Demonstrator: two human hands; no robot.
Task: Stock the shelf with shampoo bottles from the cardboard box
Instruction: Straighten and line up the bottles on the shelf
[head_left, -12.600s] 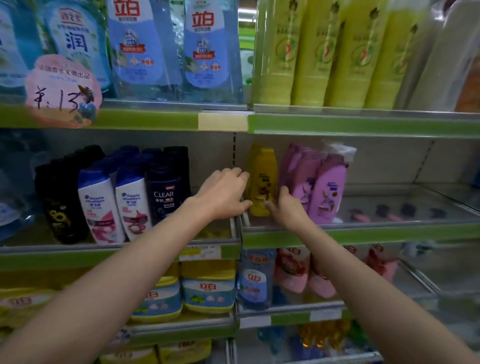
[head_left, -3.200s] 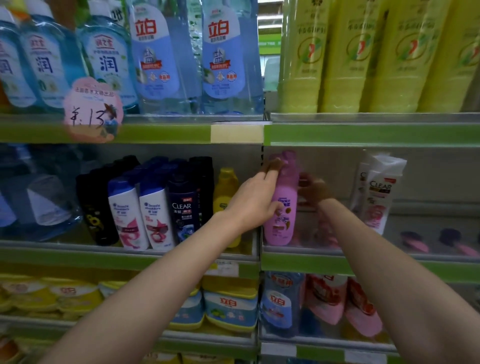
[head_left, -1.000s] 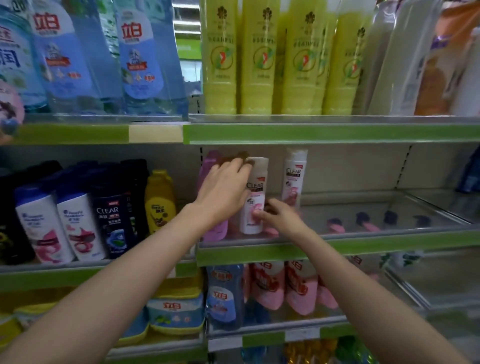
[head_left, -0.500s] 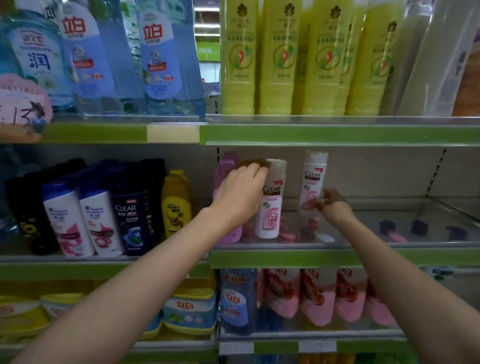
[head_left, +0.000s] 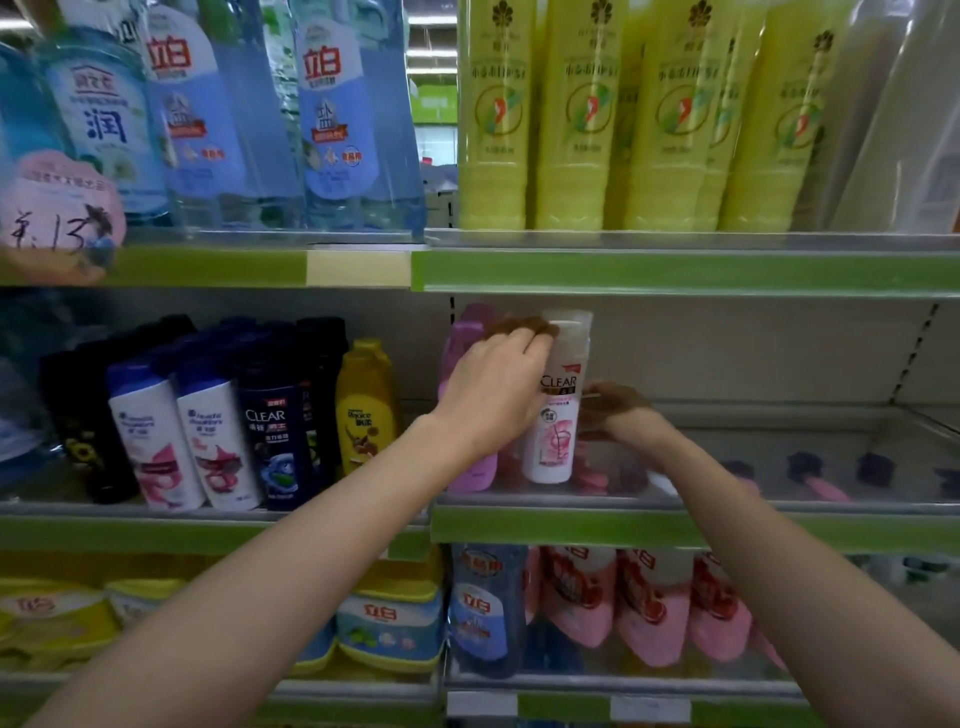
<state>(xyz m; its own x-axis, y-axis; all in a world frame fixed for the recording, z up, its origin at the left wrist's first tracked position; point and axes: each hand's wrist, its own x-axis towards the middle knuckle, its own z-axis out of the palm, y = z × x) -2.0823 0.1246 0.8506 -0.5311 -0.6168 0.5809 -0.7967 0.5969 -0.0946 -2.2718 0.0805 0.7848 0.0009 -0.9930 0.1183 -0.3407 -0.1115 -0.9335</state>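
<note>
- The middle shelf (head_left: 675, 527), with its green front strip, crosses the centre and right of the frame; its right part is bare glass.
- Tall yellow-green bottles (head_left: 571, 130) fill the upper right; blue detergent bottles (head_left: 332, 119) fill the upper left.
- Dark and white shampoo bottles (head_left: 208, 431) crowd the left of the frame, a yellow bottle (head_left: 363, 410) at their right end.
- A white and pink CLEAR shampoo bottle (head_left: 553, 415) stands upright at centre, just beside a purple bottle (head_left: 465, 410).
- The left hand (head_left: 493, 384) lies over both bottles, fingers curled on the CLEAR bottle's cap.
- The right hand (head_left: 615, 413) sits behind that bottle on its right side, fingers in shadow; I cannot tell its grip.
</note>
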